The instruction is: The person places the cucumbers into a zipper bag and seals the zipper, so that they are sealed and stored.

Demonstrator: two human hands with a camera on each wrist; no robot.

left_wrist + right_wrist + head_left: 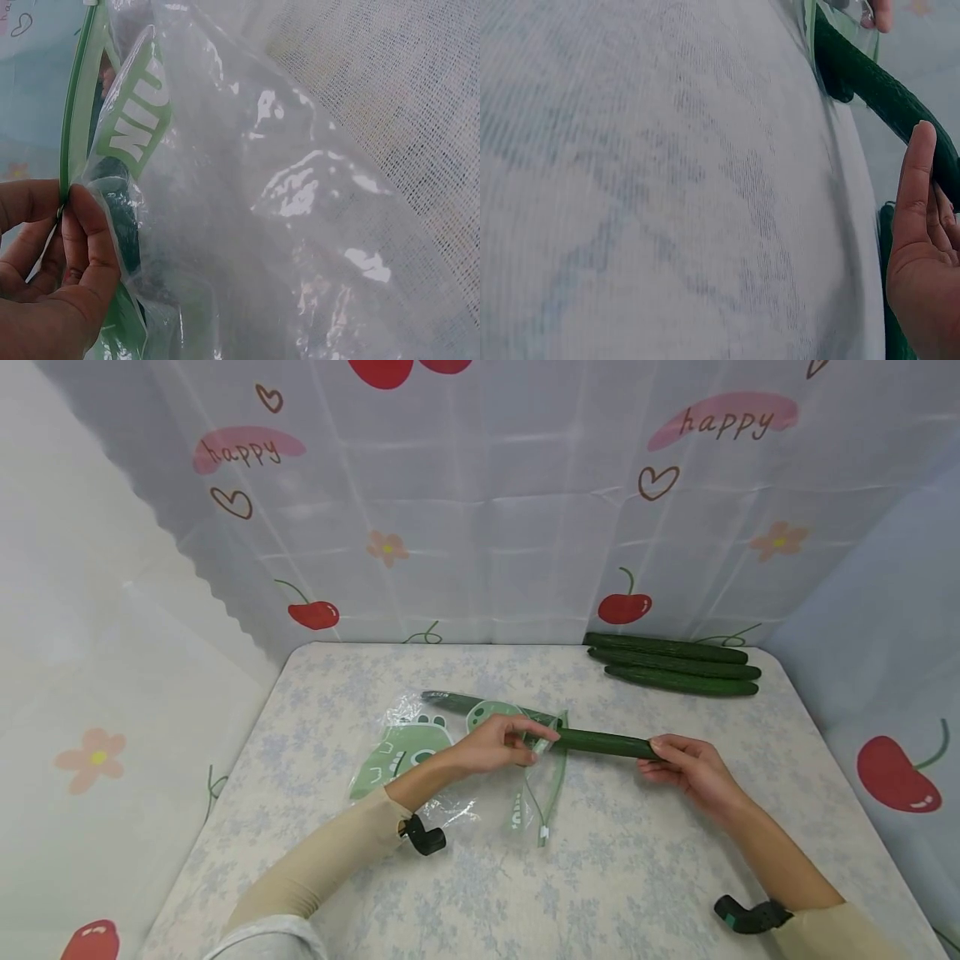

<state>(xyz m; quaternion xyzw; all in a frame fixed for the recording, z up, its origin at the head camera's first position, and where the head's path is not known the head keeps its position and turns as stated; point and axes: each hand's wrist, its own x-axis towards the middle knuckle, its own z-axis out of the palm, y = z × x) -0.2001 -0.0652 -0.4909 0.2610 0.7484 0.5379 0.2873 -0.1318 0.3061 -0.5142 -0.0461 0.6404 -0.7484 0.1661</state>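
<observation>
The head view looks forward and down from above the near side of the table (622, 877), far enough back to take in its left, right and far edges. The left wrist view sits very close to the bag (225, 225), beyond the left hand (67, 300); the right wrist view, tipped sideways, looks low across the table past the right hand (922, 270) and along the cucumber (889, 97) to the bag's green-edged mouth, shared by all three.
</observation>
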